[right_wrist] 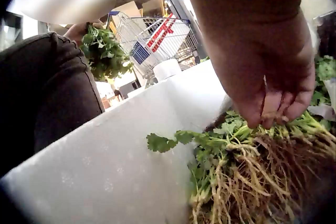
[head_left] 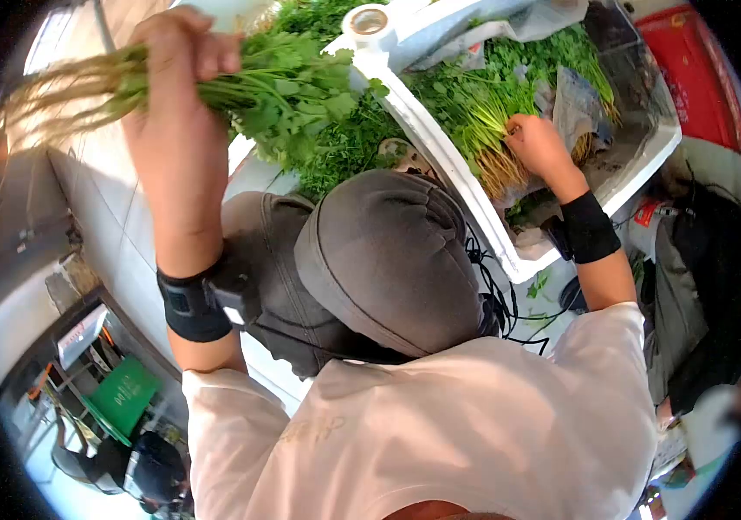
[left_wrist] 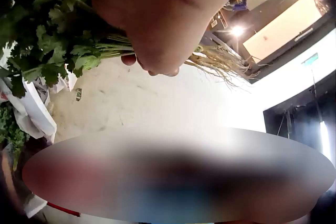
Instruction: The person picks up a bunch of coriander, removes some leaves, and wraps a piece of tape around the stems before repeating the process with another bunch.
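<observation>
Raised at the upper left of the head view, my left hand (head_left: pixel 180 113) grips a bunch of cilantro (head_left: pixel 297 91) around its stems. Its leaves point right and its long pale roots trail left. The left wrist view shows the roots (left_wrist: pixel 223 64) sticking out past the curled fingers. My right hand (head_left: pixel 544 149) is inside a white foam box (head_left: pixel 434 147), its fingers curled and pinching at the stems of more cilantro (head_left: pixel 483 113). In the right wrist view those fingertips sit among the stems, just above a mass of brownish roots (right_wrist: pixel 252 176).
A roll of tape (head_left: pixel 355 26) sits on the box's rim. Grey paper (head_left: pixel 577 104) lies among the greens in the box. Leafy greens (head_left: pixel 344 147) are heaped left of it. Black cables (head_left: pixel 496 290) run below, and a red container (head_left: pixel 691 78) stands right. A shopping cart (right_wrist: pixel 157 35) stands beyond.
</observation>
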A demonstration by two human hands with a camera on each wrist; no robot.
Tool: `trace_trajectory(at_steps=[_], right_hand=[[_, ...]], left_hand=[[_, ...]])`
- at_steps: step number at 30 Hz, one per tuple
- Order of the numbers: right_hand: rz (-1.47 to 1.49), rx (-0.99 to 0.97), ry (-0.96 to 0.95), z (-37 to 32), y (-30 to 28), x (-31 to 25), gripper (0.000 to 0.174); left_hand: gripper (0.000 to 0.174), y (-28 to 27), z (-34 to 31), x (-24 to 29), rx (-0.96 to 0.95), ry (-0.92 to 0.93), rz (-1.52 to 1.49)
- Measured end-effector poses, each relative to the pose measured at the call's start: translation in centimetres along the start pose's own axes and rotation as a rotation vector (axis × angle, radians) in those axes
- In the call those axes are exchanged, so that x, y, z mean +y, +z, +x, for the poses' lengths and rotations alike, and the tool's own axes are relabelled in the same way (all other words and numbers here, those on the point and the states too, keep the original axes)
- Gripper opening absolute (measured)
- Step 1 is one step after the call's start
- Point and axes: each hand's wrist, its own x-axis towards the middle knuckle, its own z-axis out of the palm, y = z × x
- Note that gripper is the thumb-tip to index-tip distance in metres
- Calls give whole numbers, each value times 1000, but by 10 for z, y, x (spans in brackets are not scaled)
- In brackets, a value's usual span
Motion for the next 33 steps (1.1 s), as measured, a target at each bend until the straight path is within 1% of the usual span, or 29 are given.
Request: trace_trajectory(at_steps=[1, 3, 4, 5, 7, 8, 9, 11, 12, 15, 16, 18, 20, 21, 22, 23, 25, 26, 27, 29, 30, 31, 33], right_hand=[[-12, 0, -23, 1, -3, -3, 18], [-65, 82, -56, 2, -8, -8, 17], [-72, 84, -75, 2, -10, -13, 17], [-81, 85, -56, 1, -13, -19, 17], [-90, 84, -42, -3, -17, -29, 18], [-96, 134, -79, -2, -19, -32, 18], [-103, 187, -117, 0, -23, -35, 18], [-117, 214, -169, 6, -33, -42, 18], [-120, 233, -207, 6, -37, -48, 18], [-148, 192, -195, 2, -44, -67, 18], [-150, 195, -195, -1, -48, -73, 18], [-120, 275, -219, -6, -55, -82, 18], [-126, 279, -198, -1, -53, -78, 18], [-128, 277, -176, 2, -50, -74, 18], [-166, 254, -206, 4, -47, -70, 18], [-184, 269, -201, 3, -53, -61, 18], [-149, 454, -312, -16, -76, -75, 20], [-101, 466, -280, -25, -86, -85, 22], [-102, 466, -276, -24, -85, -84, 22], [-107, 440, -252, -19, -78, -74, 20], [-157, 484, -261, -13, -78, -62, 20], [-122, 537, -238, -25, -93, -79, 19], [-48, 707, -236, -43, -112, -108, 19]], left_hand=[[32, 11, -8, 9, 83, -16, 44], [31, 5, -14, 7, 12, 67, 54], [31, 6, -20, 9, 70, 32, 58], [31, 3, -22, 10, 83, 45, 58], [29, -3, -24, 9, 8, 137, 128], [28, -3, -27, 8, 27, 169, 189], [28, -5, -28, 7, 37, 185, 187], [26, -10, -30, 4, 19, 204, 94], [24, -13, -33, 7, 26, 178, 152], [24, -16, -34, 8, 11, 193, 149], [24, -18, -35, 8, 17, 170, 140], [24, -20, -35, 9, 22, 158, 160], [24, -22, -34, 11, 29, 144, 171], [23, -23, -36, 15, 67, 117, 222], [23, -24, -38, 18, 104, 92, 272], [23, -26, -38, 18, 103, 105, 252], [26, -33, -38, 15, 43, 139, 160], [25, -34, -37, 12, 59, 174, 104], [25, -37, -38, 12, 56, 172, 102], [25, -45, -38, 16, 57, 156, 76], [25, -49, -38, 17, 65, 115, 68], [25, -50, -39, 18, 67, 130, 67], [24, -54, -46, 20, 117, 75, 44]])
